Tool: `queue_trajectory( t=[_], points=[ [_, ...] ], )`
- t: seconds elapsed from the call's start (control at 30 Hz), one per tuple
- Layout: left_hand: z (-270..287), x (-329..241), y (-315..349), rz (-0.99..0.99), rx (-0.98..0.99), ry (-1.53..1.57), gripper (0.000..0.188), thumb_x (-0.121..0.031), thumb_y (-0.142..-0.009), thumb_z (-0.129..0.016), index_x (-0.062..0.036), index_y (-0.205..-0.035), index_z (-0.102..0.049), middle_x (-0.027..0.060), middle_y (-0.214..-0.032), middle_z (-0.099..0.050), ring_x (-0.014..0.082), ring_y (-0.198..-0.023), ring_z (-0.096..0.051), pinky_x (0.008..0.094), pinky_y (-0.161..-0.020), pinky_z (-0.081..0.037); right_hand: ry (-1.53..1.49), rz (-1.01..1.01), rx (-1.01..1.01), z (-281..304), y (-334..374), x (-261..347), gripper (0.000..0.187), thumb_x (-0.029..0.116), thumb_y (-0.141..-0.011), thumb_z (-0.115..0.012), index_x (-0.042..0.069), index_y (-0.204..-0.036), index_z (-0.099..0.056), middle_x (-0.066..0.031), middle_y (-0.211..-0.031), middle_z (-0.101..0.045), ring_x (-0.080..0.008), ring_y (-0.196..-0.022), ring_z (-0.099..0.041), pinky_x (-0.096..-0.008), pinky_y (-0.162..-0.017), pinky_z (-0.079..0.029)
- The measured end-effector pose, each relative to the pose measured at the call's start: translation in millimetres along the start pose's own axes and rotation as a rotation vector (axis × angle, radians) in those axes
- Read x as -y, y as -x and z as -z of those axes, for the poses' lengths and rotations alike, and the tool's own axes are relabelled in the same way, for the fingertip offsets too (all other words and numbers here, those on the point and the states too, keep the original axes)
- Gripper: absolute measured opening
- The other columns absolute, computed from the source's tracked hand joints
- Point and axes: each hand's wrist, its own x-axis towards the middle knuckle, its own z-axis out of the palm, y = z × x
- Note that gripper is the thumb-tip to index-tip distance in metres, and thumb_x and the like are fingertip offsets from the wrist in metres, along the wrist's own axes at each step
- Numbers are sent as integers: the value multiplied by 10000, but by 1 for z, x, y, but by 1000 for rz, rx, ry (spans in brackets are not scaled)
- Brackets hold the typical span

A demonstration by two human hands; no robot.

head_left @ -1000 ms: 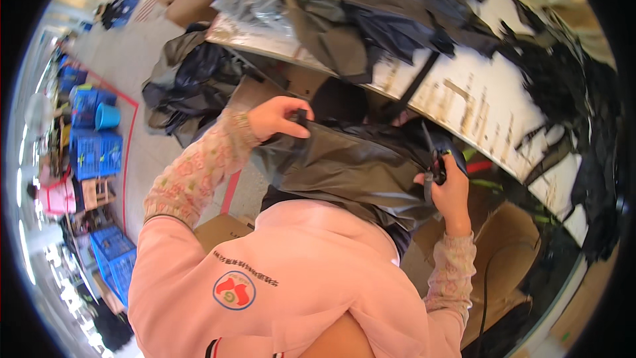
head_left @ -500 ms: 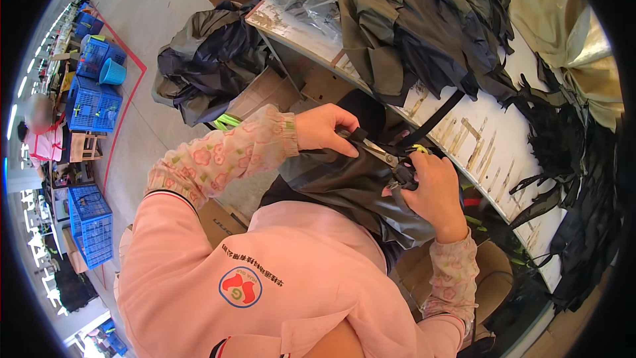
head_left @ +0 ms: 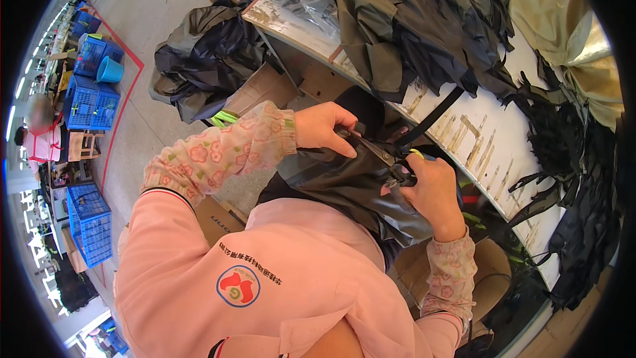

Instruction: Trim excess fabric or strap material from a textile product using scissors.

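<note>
In my right hand [head_left: 434, 193] is a pair of scissors [head_left: 379, 152] with dark handles, its metal blades pointing left toward my other hand. My left hand [head_left: 326, 130] pinches a small piece of black material [head_left: 344, 134] right at the blade tips. Whether the blades touch that piece I cannot make out. Across my lap lies shiny dark fabric [head_left: 331, 176], below both hands. A black strap [head_left: 432, 119] runs from the fabric pile on the table down toward the scissors, and its lower end is hidden by my right hand.
A worn white table [head_left: 487, 152] stands at my right, bearing a dark fabric pile [head_left: 424, 23] and black strips [head_left: 563, 139]. Another fabric heap [head_left: 205, 59] sits beyond my left forearm. Blue crates [head_left: 89, 215] line the left, near a person in pink [head_left: 45, 139].
The scissors' blades have turned slightly and look darker now. Both hands keep nearly the same place and hold, while the whole view has shifted a little.
</note>
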Motion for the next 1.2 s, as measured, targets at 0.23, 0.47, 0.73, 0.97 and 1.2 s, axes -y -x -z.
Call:
queue_trajectory(
  t=[0.23,0.47,0.73,0.97,1.2],
  points=[
    [9,-20,-1,-117,-71,-236,213,-92,-750,-773,-28,-904,-639,-39,-746,-559,28,-701,-483,204,-619,-403,-62,-256,-24,2,27,-12,405,244,-584,-827,44,-816,-563,-135,-693,-621,-345,-662,-589,-392,-617,-439],
    [65,-12,-23,-323,-428,-295,251,-130,-759,-750,-1,-940,-634,-3,-851,-626,75,-833,-557,243,-781,-455,-639,-675,-62,-21,109,-12,340,119,-716,-810,5,-885,-538,-117,-765,-641,-173,-689,-634,-316,-600,-466],
    [38,-13,-15,-712,-715,-1051,312,-129,-760,-747,-30,-1027,-619,139,-1035,-587,300,-969,-559,347,-844,-459,-473,-763,-228,-99,166,9,427,-64,-635,-694,52,-1016,-539,-139,-857,-622,-379,-825,-571,-444,-690,-451],
    [-34,37,46,-626,-121,-1035,349,-232,-708,-779,-76,-978,-622,114,-1041,-563,317,-971,-533,426,-854,-427,-299,-562,-349,-117,159,-1,423,-99,-609,-648,48,-993,-548,-135,-873,-624,-377,-798,-551,-435,-690,-434],
    [-114,26,-5,-743,-59,-936,364,-234,-705,-765,-101,-1011,-621,106,-1059,-541,316,-1012,-511,438,-866,-406,-831,-666,-442,-86,157,-6,240,-58,-783,-668,45,-932,-511,-26,-795,-590,-111,-712,-528,-246,-652,-443]
  ],
)
